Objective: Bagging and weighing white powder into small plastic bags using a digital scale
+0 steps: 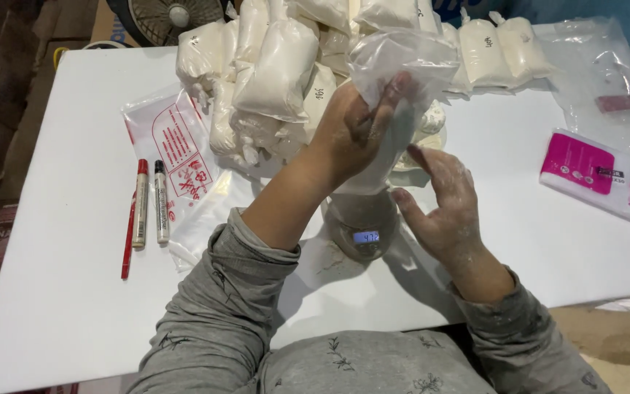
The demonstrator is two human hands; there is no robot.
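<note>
My left hand grips the upper part of a clear plastic bag holding white powder, which hangs down onto a small round digital scale with a lit display. My right hand, dusted with powder, is open with fingers spread beside the bag's lower right side, nearly touching it. Behind the scale lies a heap of filled, tied powder bags.
Two marker pens and a red pen lie at the left beside a printed flat bag pack. A pink packet of bags and loose clear plastic lie right. A fan stands behind the white table.
</note>
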